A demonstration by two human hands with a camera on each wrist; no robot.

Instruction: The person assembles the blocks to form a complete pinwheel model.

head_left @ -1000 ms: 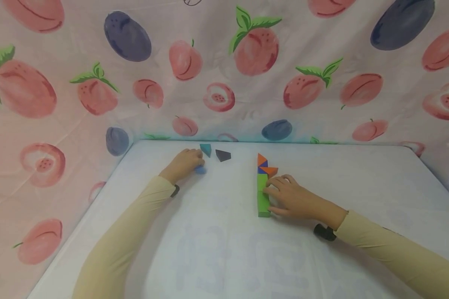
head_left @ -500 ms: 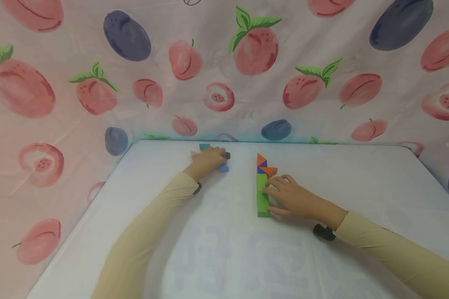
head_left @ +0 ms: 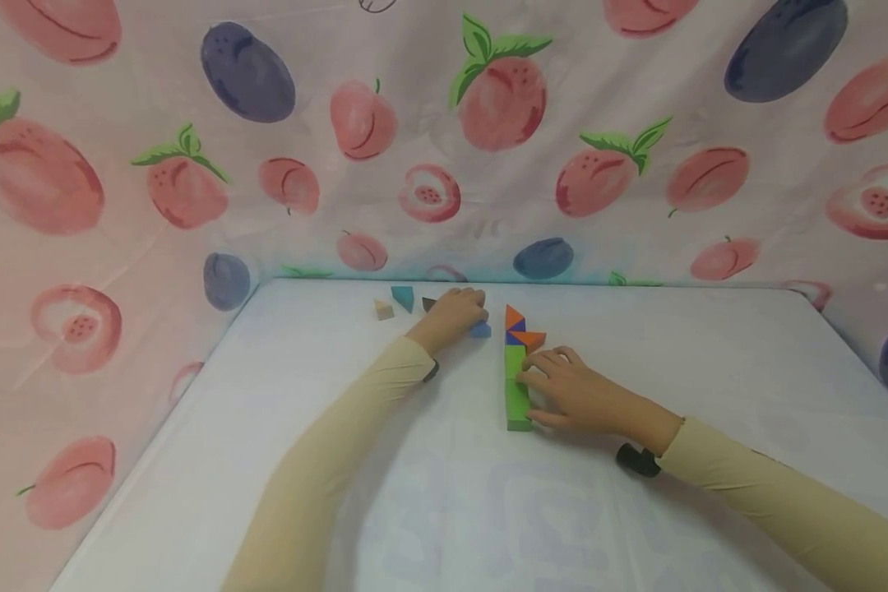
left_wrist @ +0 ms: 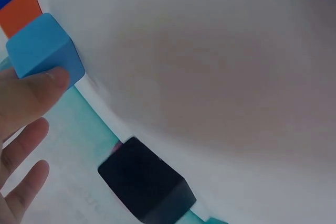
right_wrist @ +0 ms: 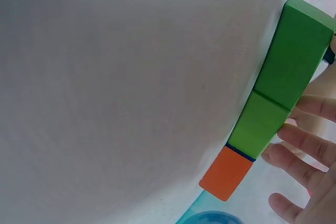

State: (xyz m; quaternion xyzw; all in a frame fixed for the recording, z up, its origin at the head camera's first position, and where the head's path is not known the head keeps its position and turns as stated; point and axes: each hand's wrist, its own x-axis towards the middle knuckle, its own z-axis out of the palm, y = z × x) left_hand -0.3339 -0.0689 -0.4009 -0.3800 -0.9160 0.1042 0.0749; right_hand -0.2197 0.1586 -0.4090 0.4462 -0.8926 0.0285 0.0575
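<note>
Pinching, left hand (head_left: 447,319): blue block (left_wrist: 43,43), left of green blocks (head_left: 517,401); grip's far side hidden.
Right hand (head_left: 577,395): loosely spread, touching green blocks.
Blue block: probably light, stiff; hold opposite faces.

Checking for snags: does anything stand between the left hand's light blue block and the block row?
Nothing visible: only white tabletop shows between the light blue block and the block row. The black block lies left of the left hand.

The tabletop (head_left: 414,510) is viewed from above, toward its far edge (head_left: 636,288), by the head camera; green blocks (head_left: 517,401) are shared with the close right-wrist view, a light-blue block (head_left: 481,331) with the left's.
</note>
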